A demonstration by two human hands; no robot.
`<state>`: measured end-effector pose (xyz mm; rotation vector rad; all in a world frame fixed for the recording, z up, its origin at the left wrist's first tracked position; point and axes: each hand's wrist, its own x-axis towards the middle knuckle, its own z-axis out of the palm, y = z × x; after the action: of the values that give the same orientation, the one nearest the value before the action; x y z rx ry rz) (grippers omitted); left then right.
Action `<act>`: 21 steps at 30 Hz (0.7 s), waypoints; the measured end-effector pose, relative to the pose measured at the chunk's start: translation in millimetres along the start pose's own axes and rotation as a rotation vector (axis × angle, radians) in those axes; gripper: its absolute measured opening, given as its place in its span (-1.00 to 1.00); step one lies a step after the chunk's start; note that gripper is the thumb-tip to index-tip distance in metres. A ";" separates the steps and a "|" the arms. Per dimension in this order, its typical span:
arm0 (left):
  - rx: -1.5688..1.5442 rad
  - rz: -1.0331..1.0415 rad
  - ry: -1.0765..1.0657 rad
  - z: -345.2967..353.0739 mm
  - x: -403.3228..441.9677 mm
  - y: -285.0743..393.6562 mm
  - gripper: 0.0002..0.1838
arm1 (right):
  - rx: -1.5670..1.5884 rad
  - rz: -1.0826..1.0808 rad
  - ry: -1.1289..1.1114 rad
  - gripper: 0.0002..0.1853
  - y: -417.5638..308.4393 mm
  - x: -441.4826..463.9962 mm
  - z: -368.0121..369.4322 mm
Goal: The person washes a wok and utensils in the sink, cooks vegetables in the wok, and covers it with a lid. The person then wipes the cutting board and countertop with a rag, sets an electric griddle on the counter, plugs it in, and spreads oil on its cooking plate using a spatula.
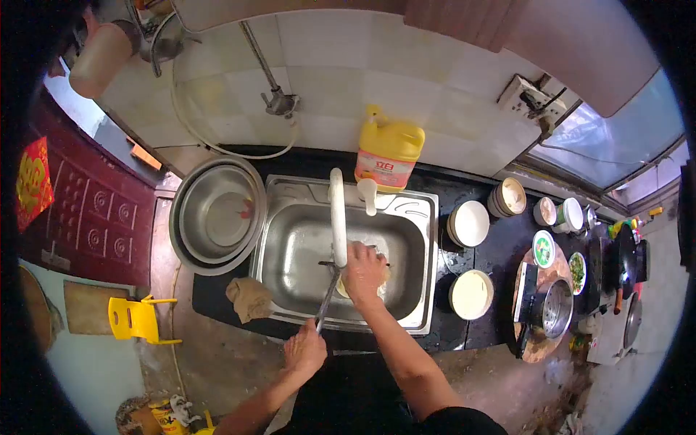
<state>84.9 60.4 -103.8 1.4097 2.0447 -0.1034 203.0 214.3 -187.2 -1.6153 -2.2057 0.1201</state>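
My left hand (304, 351) is wrapped round the handle of a long metal utensil (328, 299), just in front of the sink. The utensil slants up over the basin, its far end close under the white tap (338, 217); I cannot tell the shape of its head. Over the middle of the steel sink (290, 239) is my right hand (365, 274), fingers bent down and partly hidden. Something pale yellow and white shows beneath and around that hand, too covered to name. A crumpled brown cloth (249, 299) lies at the sink's front left corner.
Nested steel basins (185, 243) stand left of the sink. Behind it is a yellow detergent jug (391, 148). On the right are a stack of bowls (469, 224), a cream-coloured bowl (471, 294) and a steel pot (552, 308). A yellow chair (134, 317) stands on the floor.
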 end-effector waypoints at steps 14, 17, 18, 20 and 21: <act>0.541 0.526 0.188 -56.3 32.3 -46.1 -0.86 | 0.439 0.128 -0.265 -0.62 39.7 16.3 35.9; 0.591 0.600 0.295 -63.1 50.2 -16.4 -0.87 | 0.592 0.381 -0.039 -0.56 35.0 6.5 52.4; 0.597 0.628 0.344 -61.9 57.9 -2.1 -0.87 | 0.715 0.485 0.114 -0.55 35.1 -6.5 81.6; 0.683 0.682 0.396 -53.0 75.1 22.7 -0.83 | 1.012 0.698 0.353 -0.57 13.8 -9.9 71.5; 0.725 0.709 0.421 -45.9 81.7 31.4 -0.80 | 1.187 0.822 0.256 -0.61 11.6 -9.2 53.6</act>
<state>73.2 158.5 -103.1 2.7295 1.7369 -0.2792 196.0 218.4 -242.2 -1.4792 -0.7678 1.1120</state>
